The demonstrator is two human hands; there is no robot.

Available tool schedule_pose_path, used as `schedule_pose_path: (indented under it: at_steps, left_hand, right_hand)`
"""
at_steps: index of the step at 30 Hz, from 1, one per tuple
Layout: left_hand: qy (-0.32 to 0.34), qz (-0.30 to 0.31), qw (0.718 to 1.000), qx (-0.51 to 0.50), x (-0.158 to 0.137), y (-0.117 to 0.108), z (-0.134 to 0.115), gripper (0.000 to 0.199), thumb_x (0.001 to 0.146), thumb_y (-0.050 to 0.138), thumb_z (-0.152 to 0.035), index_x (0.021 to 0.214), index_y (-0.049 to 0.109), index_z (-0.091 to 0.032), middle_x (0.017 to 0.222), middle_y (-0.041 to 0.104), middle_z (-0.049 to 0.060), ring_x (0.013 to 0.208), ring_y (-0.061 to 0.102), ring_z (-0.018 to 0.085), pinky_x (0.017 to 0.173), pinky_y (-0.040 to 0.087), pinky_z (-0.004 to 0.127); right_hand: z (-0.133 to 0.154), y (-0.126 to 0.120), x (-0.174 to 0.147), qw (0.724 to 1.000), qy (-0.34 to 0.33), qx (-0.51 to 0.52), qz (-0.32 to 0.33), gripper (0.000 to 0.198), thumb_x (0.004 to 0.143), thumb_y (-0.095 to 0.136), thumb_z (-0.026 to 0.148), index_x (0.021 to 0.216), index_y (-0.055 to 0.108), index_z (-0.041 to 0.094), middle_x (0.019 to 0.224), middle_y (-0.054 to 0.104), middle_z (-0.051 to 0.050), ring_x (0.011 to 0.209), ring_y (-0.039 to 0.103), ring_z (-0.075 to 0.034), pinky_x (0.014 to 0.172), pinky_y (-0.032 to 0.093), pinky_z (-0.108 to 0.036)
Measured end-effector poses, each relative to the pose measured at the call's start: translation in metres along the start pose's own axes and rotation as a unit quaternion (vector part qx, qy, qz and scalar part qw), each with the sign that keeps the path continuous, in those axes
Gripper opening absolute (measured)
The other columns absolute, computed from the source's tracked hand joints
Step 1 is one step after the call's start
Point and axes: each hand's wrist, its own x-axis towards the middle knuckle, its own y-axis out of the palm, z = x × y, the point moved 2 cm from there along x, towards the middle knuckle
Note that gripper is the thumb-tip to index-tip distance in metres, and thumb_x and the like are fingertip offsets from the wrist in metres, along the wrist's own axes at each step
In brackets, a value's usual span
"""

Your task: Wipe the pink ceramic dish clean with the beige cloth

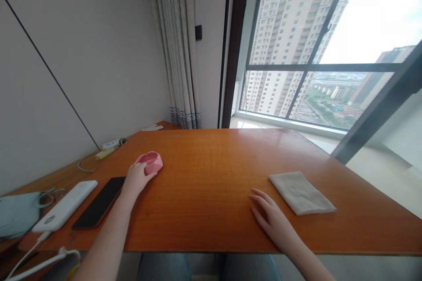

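Note:
A pink ashtray (pixel 154 163) with an angular rim stands on the left part of the wooden table (pixel 204 193). My left hand (pixel 137 178) grips its near left side, fingers over the rim and thumb along the outer wall. Some of the fingers are hidden behind the hand and rim. On the right, my right hand (pixel 268 215) rests over the table with its fingers apart and nothing in them. Just beyond it lies a folded light grey cloth (pixel 301 194), apart from the fingertips.
Left of my forearm lie a black phone (pixel 99 204) and a white power bank (pixel 66 206) with a cable plugged in. A pale blue pouch (pixel 18 214) sits at the far left edge. A power strip (pixel 111 144) lies by the wall, and a window (pixel 323 66) is beyond the table.

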Motion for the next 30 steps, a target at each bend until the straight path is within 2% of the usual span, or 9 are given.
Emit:
schedule_pose_path:
  at_steps: [7,10,13,16,20,23,25,27,30]
  left_hand:
    - [0.001,-0.001,1.0,0.03,-0.002,0.014,-0.001,0.045,0.073,0.058,-0.042,0.102,0.065,-0.009,0.101,0.065,0.016,0.101,0.057,0.032,0.093,0.041,0.04]
    - [0.005,0.0,0.999,0.033,-0.004,0.014,0.0,0.045,0.073,0.058,-0.042,0.104,0.064,-0.009,0.103,0.064,0.016,0.102,0.057,0.032,0.094,0.04,0.04]
    - [0.01,0.014,1.0,0.025,-0.005,0.013,0.002,0.048,0.074,0.057,-0.042,0.107,0.063,-0.007,0.107,0.063,0.018,0.105,0.055,0.033,0.097,0.038,0.042]
    - [-0.007,0.011,1.0,0.014,-0.008,0.008,-0.002,0.051,0.074,0.058,-0.044,0.109,0.061,-0.008,0.122,0.055,0.021,0.114,0.048,0.036,0.098,0.037,0.047]
    - [-0.046,-0.094,0.995,0.002,-0.024,-0.01,-0.03,0.046,0.08,0.05,-0.043,0.112,0.057,-0.012,0.145,0.031,0.021,0.131,0.026,0.044,0.098,0.026,0.065]
    - [0.041,-0.111,0.983,-0.139,-0.047,-0.017,-0.077,0.032,0.084,0.044,-0.037,0.103,0.06,-0.016,0.136,0.046,0.015,0.127,0.038,0.032,0.106,0.028,0.051]
    - [0.09,0.004,0.951,-0.296,-0.067,-0.01,-0.113,0.029,0.085,0.043,-0.04,0.092,0.062,-0.018,0.113,0.062,0.011,0.109,0.055,0.026,0.099,0.039,0.041]
    - [0.059,0.153,0.886,-0.435,-0.088,0.005,-0.146,0.035,0.085,0.042,-0.046,0.082,0.061,-0.017,0.093,0.067,0.01,0.093,0.062,0.023,0.088,0.047,0.037]
    - [-0.037,0.355,0.721,-0.593,-0.117,0.03,-0.186,0.054,0.083,0.039,-0.06,0.113,0.052,-0.018,0.108,0.065,0.013,0.094,0.064,0.023,0.078,0.052,0.037]
  right_hand:
    - [-0.002,0.005,-0.003,1.0,-0.009,-0.022,-0.009,0.029,0.088,0.043,0.028,0.109,0.061,0.019,0.129,0.053,-0.011,0.12,0.05,-0.023,0.104,0.04,-0.04]
    - [-0.012,-0.006,-0.002,0.996,0.006,-0.069,-0.053,0.03,0.088,0.04,0.03,0.108,0.06,0.018,0.128,0.054,-0.011,0.118,0.05,-0.023,0.102,0.04,-0.04]
    - [-0.033,-0.026,-0.003,0.974,0.064,-0.18,-0.124,0.034,0.085,0.044,0.031,0.112,0.057,0.016,0.124,0.054,-0.014,0.112,0.052,-0.029,0.096,0.041,-0.044]
    - [-0.055,-0.041,-0.005,0.945,0.124,-0.279,-0.116,0.033,0.08,0.048,0.03,0.108,0.058,0.015,0.113,0.059,-0.016,0.1,0.056,-0.032,0.085,0.043,-0.045]
    - [-0.065,-0.051,-0.003,0.942,0.139,-0.301,-0.06,0.017,0.082,0.042,0.023,0.082,0.058,0.018,0.088,0.061,-0.011,0.083,0.058,-0.027,0.074,0.042,-0.037]
    - [-0.052,-0.057,0.004,0.945,0.139,-0.286,-0.073,0.016,0.082,0.039,0.019,0.072,0.051,0.021,0.079,0.059,-0.008,0.077,0.056,-0.023,0.07,0.039,-0.033]
    - [-0.03,-0.055,0.01,0.953,0.13,-0.258,-0.093,0.014,0.081,0.04,0.019,0.071,0.049,0.021,0.079,0.058,-0.007,0.074,0.055,-0.022,0.068,0.038,-0.032]
    - [0.002,-0.045,0.017,0.967,0.108,-0.21,-0.091,0.013,0.081,0.041,0.017,0.072,0.05,0.022,0.08,0.058,-0.006,0.073,0.056,-0.02,0.068,0.038,-0.031]
    - [0.06,-0.011,0.023,0.992,0.078,-0.101,-0.024,0.015,0.077,0.043,0.012,0.068,0.05,0.022,0.076,0.059,-0.004,0.07,0.057,-0.019,0.065,0.039,-0.028]
